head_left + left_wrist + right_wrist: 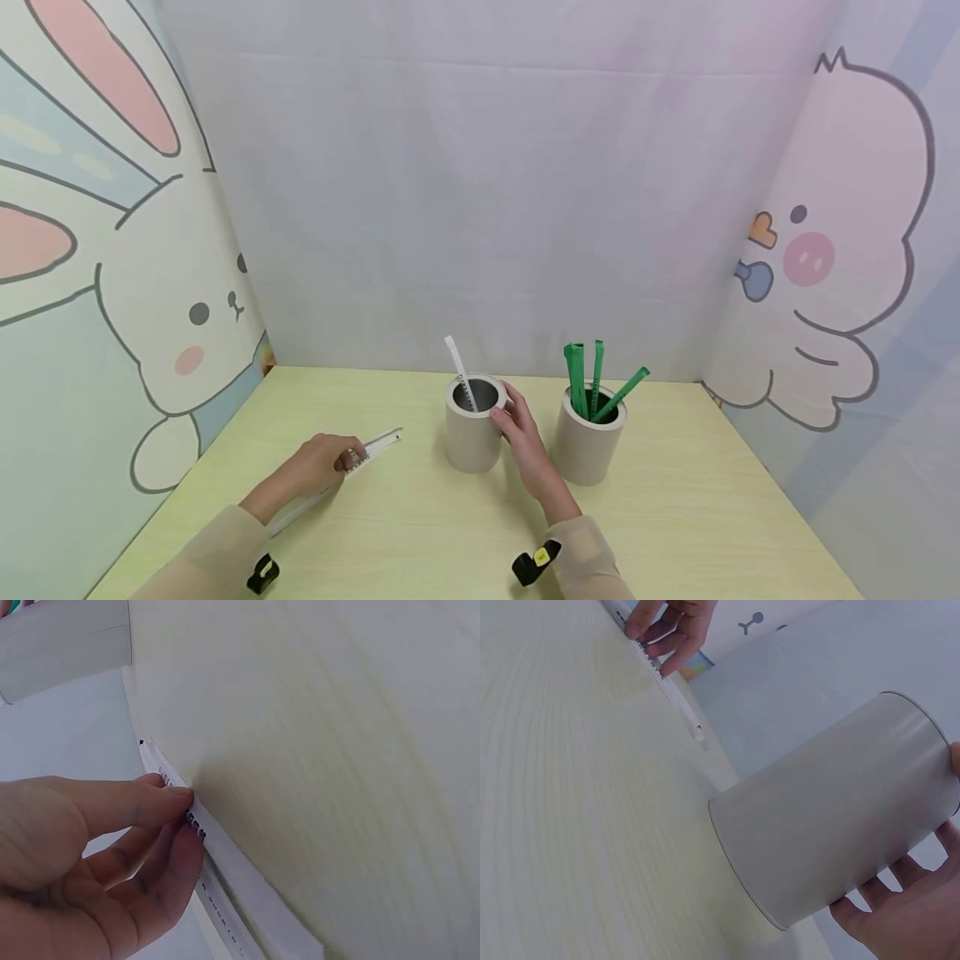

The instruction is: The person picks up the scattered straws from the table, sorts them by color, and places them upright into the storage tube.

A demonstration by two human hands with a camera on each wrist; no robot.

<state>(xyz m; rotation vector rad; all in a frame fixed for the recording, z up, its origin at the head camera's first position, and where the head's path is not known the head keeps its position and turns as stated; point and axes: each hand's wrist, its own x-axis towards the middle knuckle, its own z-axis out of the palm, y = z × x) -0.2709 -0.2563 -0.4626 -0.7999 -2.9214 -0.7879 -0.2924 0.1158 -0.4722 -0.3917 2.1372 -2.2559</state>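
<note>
In the head view, my left hand (318, 462) is low over the left half of the table, its thumb and fingertips pinching a white paper-wrapped straw (236, 859) with dark print. Another white wrapped straw (225, 919) runs alongside it, partly behind the fingers in the left wrist view. My right hand (528, 450) holds a light grey cylindrical cup (472, 442) from its right side, thumb at the rim and fingers round the wall. One white wrapped straw (455, 354) leans up out of this cup, which stands upright on the table.
A second grey cup (585, 458) stands just right of my right hand, with several green wrapped straws (576, 375) sticking out. Behind the pale wooden table (675, 517) hangs a plain grey cloth (480, 208). Cartoon-printed panels flank both sides.
</note>
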